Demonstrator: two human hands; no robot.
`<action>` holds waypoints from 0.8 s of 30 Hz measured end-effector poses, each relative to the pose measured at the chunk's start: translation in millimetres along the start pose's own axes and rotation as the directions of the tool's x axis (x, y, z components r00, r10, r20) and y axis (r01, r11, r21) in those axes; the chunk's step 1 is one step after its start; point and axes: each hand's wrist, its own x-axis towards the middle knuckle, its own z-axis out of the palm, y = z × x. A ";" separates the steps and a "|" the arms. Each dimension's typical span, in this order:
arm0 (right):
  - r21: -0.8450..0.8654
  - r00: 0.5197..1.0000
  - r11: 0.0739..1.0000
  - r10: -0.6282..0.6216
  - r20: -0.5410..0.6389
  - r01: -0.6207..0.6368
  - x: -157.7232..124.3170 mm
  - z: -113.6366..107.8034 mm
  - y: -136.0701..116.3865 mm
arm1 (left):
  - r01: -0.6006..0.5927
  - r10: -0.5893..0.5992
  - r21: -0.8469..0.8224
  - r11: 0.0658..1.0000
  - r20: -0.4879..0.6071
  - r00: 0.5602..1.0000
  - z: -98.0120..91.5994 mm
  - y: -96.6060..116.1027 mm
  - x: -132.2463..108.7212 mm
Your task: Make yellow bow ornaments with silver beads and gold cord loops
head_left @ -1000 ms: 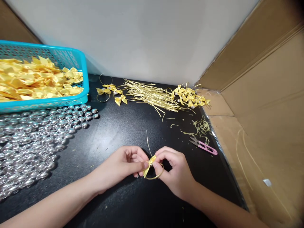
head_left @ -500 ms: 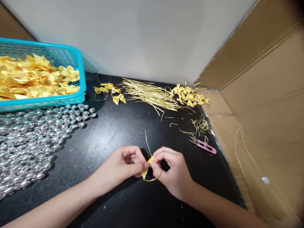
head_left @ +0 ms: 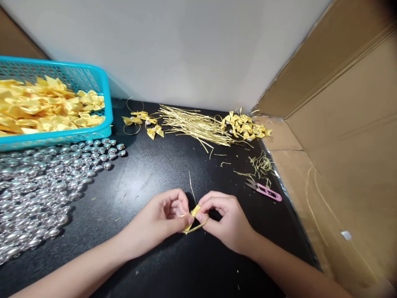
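Note:
Between my two hands is a yellow ribbon bow, low over the black table. A gold cord loops beneath it, and one thin end stands up behind. My left hand pinches the bow's left side between thumb and fingers. With thumb and fingertips closed, my right hand grips the bow's right side and the cord beside it. Fingers hide much of the bow, and whether a bead sits in it I cannot tell.
A turquoise basket of yellow bows stands at the back left, with many silver beads before it. Along the wall lie gold cords and finished bows. Pink thread snips lie right, near cord scraps.
The cord loop under the bow looks flatter and has tipped upward. My hands shifted only slightly, both still pinching the bow. The view has tilted a little.

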 end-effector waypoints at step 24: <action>0.321 0.872 0.822 0.380 0.308 -0.471 67.6 -6.8 -42.0 | -0.114 0.114 0.077 0.990 0.006 0.993 3.8 23.7 -22.0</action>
